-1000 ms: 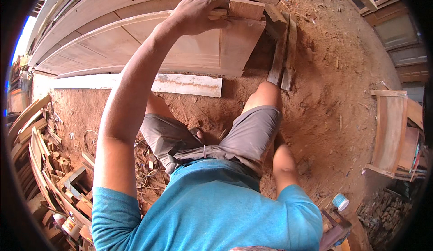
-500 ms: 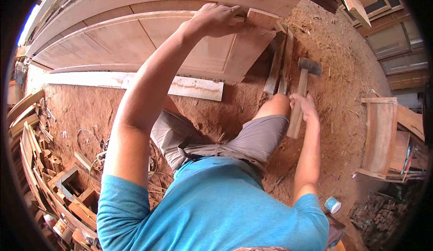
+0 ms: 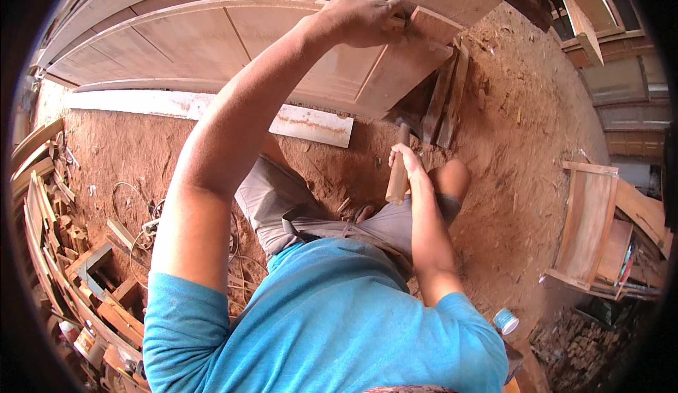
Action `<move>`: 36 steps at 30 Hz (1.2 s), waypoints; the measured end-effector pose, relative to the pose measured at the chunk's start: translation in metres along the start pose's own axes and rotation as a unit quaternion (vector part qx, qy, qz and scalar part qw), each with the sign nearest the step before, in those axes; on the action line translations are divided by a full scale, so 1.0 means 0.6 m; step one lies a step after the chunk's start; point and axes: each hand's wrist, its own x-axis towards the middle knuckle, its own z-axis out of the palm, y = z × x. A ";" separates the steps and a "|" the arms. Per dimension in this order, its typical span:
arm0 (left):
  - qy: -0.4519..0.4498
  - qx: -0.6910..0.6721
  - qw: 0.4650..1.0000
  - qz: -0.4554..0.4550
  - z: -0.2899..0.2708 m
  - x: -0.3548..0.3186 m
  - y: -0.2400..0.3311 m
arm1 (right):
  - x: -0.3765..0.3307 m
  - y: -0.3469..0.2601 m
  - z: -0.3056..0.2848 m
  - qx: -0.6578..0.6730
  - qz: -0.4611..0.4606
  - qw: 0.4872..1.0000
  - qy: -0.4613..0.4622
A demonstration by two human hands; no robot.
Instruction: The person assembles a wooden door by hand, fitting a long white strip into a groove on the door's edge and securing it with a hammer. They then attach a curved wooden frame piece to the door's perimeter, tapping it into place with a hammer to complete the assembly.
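Note:
My left hand (image 3: 360,19) reaches up to a large pale wooden door panel (image 3: 212,47) that lies across the top. It is closed around a short wooden-handled tool (image 3: 400,22). The tool's tip is hidden and sits against a small wooden block (image 3: 432,24) on the panel's right corner. My right hand (image 3: 406,161) grips the wooden handle of a hammer (image 3: 397,181). The hammer's head points up, beside my right knee (image 3: 452,177) and over the reddish sawdust ground.
A white-painted plank (image 3: 311,124) lies on the ground below the panel, and two dark boards (image 3: 445,103) lean at its right end. A wooden frame (image 3: 586,223) stands at the right, offcuts (image 3: 70,252) and wire loops (image 3: 141,230) at the left. A small blue-and-white can (image 3: 505,320) is near my right elbow.
My right hand came into view with the hammer raised high at the right. It has now dropped down and left to beside the knee. My left hand stays on the tool.

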 end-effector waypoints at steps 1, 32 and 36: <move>-0.013 -0.001 1.000 -0.007 -0.001 0.000 0.000 | -0.004 0.011 0.008 0.031 -0.019 0.998 0.057; -0.033 0.024 0.999 -0.021 -0.001 0.001 -0.004 | -0.055 -0.023 0.052 -0.019 -0.062 0.998 0.026; -0.018 0.022 1.000 -0.009 0.009 -0.003 -0.012 | -0.116 -0.073 0.077 0.006 -0.136 0.986 0.098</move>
